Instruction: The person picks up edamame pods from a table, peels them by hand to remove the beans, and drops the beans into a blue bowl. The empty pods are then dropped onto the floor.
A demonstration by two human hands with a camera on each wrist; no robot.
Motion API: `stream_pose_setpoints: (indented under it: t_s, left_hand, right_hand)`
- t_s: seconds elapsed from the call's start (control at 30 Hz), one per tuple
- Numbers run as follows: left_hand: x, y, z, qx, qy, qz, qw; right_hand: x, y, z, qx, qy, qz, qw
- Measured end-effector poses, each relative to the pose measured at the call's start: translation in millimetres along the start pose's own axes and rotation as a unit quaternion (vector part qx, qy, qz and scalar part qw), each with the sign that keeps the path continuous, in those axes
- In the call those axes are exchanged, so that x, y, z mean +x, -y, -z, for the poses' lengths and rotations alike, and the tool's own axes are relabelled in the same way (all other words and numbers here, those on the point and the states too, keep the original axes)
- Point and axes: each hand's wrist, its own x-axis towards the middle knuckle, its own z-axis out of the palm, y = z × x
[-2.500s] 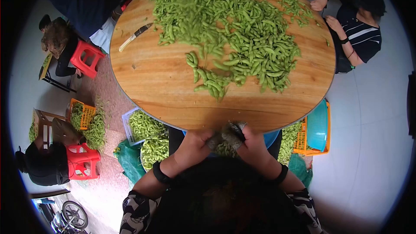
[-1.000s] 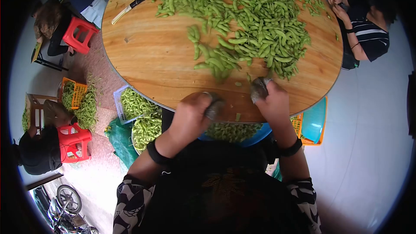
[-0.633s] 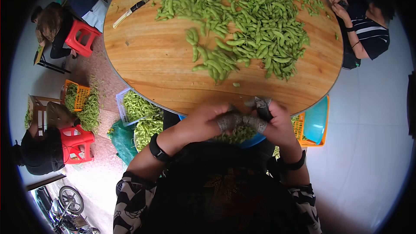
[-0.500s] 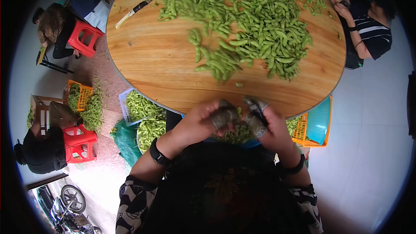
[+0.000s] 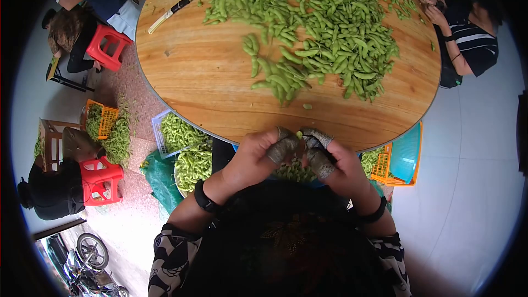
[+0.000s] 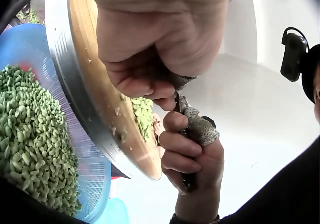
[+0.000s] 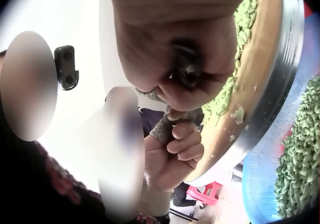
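Both hands meet in front of the table edge in the head view. My left hand (image 5: 250, 157) has grey wrapping on its thumb and finger, and pinches a small green bean pod (image 5: 300, 133). My right hand (image 5: 346, 168), wrapped the same way, touches the pod from the other side. Its fingers curl round a slim dark handle (image 6: 190, 181), whose end shows in the palm in the right wrist view; its working end is hidden between the hands. Below them a blue mesh basin (image 6: 95, 184) holds shelled green beans (image 6: 35, 144).
A large heap of pods (image 5: 330, 33) covers the far side of the round wooden table (image 5: 198, 93). A knife (image 5: 170, 15) lies at the table's left. Crates, a teal tub (image 5: 404, 157) and red stools (image 5: 107, 49) stand around. Other people sit nearby.
The right hand has come back from beside the pods on the table to the left hand. Over the last half second the fingertips have closed together at the pod.
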Motion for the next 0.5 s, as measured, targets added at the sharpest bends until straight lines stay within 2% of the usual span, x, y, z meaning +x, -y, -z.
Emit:
stream_pose_setpoints:
  t_s: [0.07, 0.1, 0.17, 0.2, 0.27, 0.3, 0.33, 0.37, 0.4, 0.43, 0.47, 0.5]
  left_hand:
    - [-1.2, 6.4, -1.1, 0.040, -0.025, -0.073, 0.996]
    - [-1.1, 6.1, -0.6, 0.040, -0.025, -0.073, 0.996]
    - [-0.7, 4.7, 1.3, 0.231, -0.060, -0.182, 0.954]
    - [-1.8, 4.2, 2.6, 0.232, -0.061, -0.182, 0.954]
    - [-5.4, 3.6, 6.4, 0.369, -0.056, -0.193, 0.907]
    - [-6.4, 4.0, 9.7, 0.369, -0.056, -0.193, 0.908]
    - [-6.9, 5.0, 13.8, 0.105, 0.001, -0.055, 0.993]
    - [-7.2, 6.5, 16.0, -0.168, 0.058, 0.088, 0.980]
    - [-7.7, 10.6, 15.7, -0.168, 0.057, 0.088, 0.980]
    - [-8.3, 16.6, 15.0, -0.321, 0.083, 0.112, 0.937]
    - [-8.5, 19.8, 14.5, -0.466, 0.108, 0.132, 0.868]
    - [-7.3, 17.5, 14.9, -0.465, 0.108, 0.135, 0.868]
  right_hand:
    - [1.2, -1.1, 2.2, -0.014, 0.016, -0.002, 1.000]
    - [2.1, -3.4, 1.8, -0.014, 0.016, -0.002, 1.000]
    - [4.3, -8.9, 0.5, -0.032, 0.011, 0.020, 0.999]
    - [5.4, -6.2, 1.5, -0.032, 0.011, 0.020, 0.999]
    - [7.4, 3.7, 5.4, 0.099, 0.056, -0.114, 0.987]
    - [9.0, 6.5, 5.7, 0.099, 0.056, -0.114, 0.987]
    - [10.9, 9.2, 5.2, 0.182, 0.062, -0.170, 0.966]
    - [12.2, 10.4, 4.5, 0.263, 0.067, -0.225, 0.936]
    - [12.6, 9.6, 3.1, 0.264, 0.068, -0.225, 0.936]
    - [12.9, 7.1, 1.3, 0.300, 0.056, -0.248, 0.919]
    - [13.2, 4.1, -0.1, 0.337, 0.043, -0.271, 0.901]
    - [12.9, 0.7, -0.4, 0.339, 0.042, -0.271, 0.900]
